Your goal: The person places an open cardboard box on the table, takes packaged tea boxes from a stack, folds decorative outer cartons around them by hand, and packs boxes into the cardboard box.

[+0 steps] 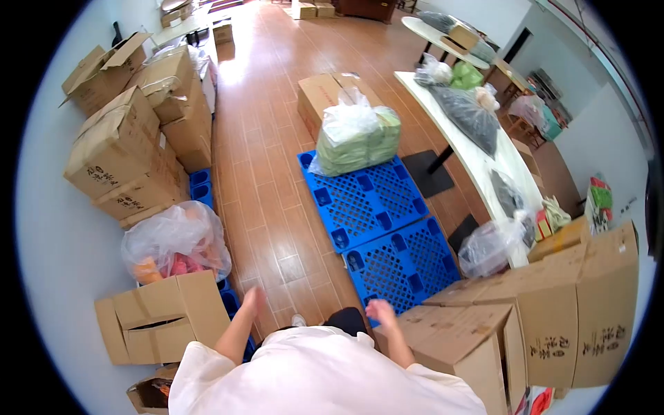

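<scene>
Floor (263, 159) runs ahead of you; if you are walking, as it seems, keep to it, toes off the pallet edges. Two blue pallets (404, 266) lie end to end at right. One carton (443, 339) stands near right, beside your right hand (380, 312); one gaping carton (162, 315) near left, by your left hand (254, 302). One bagged green bundle (360, 142) sits on the far pallet. Both hands look unladen; blur hides whether either grip is spread.
</scene>
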`<control>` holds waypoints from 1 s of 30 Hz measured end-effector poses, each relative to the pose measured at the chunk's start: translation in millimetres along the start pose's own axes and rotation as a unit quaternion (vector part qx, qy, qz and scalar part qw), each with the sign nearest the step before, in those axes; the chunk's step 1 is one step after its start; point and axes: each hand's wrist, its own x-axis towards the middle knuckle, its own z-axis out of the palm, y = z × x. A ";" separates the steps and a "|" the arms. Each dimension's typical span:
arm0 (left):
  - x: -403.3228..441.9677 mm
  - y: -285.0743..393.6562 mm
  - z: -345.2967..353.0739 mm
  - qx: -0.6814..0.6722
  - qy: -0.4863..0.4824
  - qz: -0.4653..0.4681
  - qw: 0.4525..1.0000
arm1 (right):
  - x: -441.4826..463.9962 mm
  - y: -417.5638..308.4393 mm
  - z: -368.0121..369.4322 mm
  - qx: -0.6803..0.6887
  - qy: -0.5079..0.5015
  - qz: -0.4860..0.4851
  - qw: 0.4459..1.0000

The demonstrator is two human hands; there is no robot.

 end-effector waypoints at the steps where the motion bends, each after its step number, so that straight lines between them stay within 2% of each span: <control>1: 4.4 40.3 34.5 -0.004 -0.006 0.043 0.999 | -6.0 -76.3 25.4 -0.032 -0.026 -0.052 0.998; 2: -16.6 82.6 72.1 0.016 -0.048 0.085 0.995 | -8.2 -143.0 46.4 -0.088 -0.044 -0.136 0.986; 3: -38.1 129.3 101.5 0.069 -0.077 0.120 0.987 | -25.0 -222.4 78.0 -0.081 -0.076 -0.218 0.970; 4: -45.3 161.3 127.1 0.120 -0.107 0.144 0.976 | -35.2 -283.9 98.7 -0.067 -0.082 -0.251 0.962; 5: -43.2 186.0 142.5 0.171 -0.136 0.167 0.961 | -51.5 -340.6 111.9 -0.104 -0.075 -0.300 0.945; 6: -22.9 199.4 148.1 0.165 -0.126 0.166 0.964 | -53.5 -377.9 114.0 -0.103 -0.088 -0.381 0.914; 7: -1.1 218.2 147.2 0.222 -0.149 0.230 0.936 | -61.2 -427.9 130.6 -0.041 -0.224 -0.548 0.805; 8: 17.7 225.9 145.6 0.274 -0.172 0.285 0.902 | -72.3 -467.2 135.4 -0.055 -0.313 -0.602 0.733; 9: 24.7 237.8 139.8 0.264 -0.157 0.275 0.911 | -64.0 -500.9 140.3 -0.044 -0.400 -0.692 0.600; 10: 20.2 263.7 123.3 0.360 -0.100 0.294 0.880 | -71.9 -533.3 148.5 -0.016 -0.394 -0.761 0.515; 11: 19.4 276.2 109.7 0.445 -0.046 0.305 0.840 | -72.0 -562.5 155.8 -0.004 -0.419 -0.791 0.446; 12: 27.7 280.7 94.3 0.429 -0.025 0.294 0.853 | -69.4 -587.3 163.8 0.005 -0.464 -0.800 0.381; 13: 32.6 284.3 61.5 0.431 0.065 0.287 0.853 | -67.0 -611.5 172.2 0.017 -0.509 -0.797 0.324; 14: 43.7 279.1 28.7 0.432 0.151 0.277 0.845 | -59.5 -629.0 181.6 0.026 -0.552 -0.786 0.277; 15: 68.7 259.0 -5.3 0.433 0.199 0.252 0.842 | -50.0 -646.3 193.1 0.033 -0.594 -0.770 0.230; 17: 65.0 245.2 -52.8 0.408 0.289 0.199 0.843 | -29.7 -678.8 218.2 0.060 -0.630 -0.758 0.158; 19: 63.0 211.2 -74.0 0.322 0.317 0.155 0.879 | -0.6 -708.2 252.9 0.064 -0.605 -0.787 0.100; 22: 78.4 146.6 -73.6 0.117 0.320 0.116 0.933 | 52.0 -736.3 311.0 0.096 -0.453 -0.886 0.037; 24: 60.8 157.4 -36.4 0.208 0.259 0.015 0.943 | 86.0 -750.8 347.7 0.124 -0.337 -0.933 0.010; 26: 80.5 137.9 -27.3 0.315 0.216 0.046 0.923 | 112.2 -766.3 381.1 0.152 -0.255 -0.955 -0.010; 27: 93.5 130.7 -19.0 0.325 0.192 0.036 0.925 | 126.3 -773.6 397.5 0.164 -0.221 -0.961 -0.018; 30: 141.1 176.1 -11.4 0.288 0.163 -0.010 0.944 | 164.8 -801.7 449.8 0.209 -0.112 -0.971 -0.037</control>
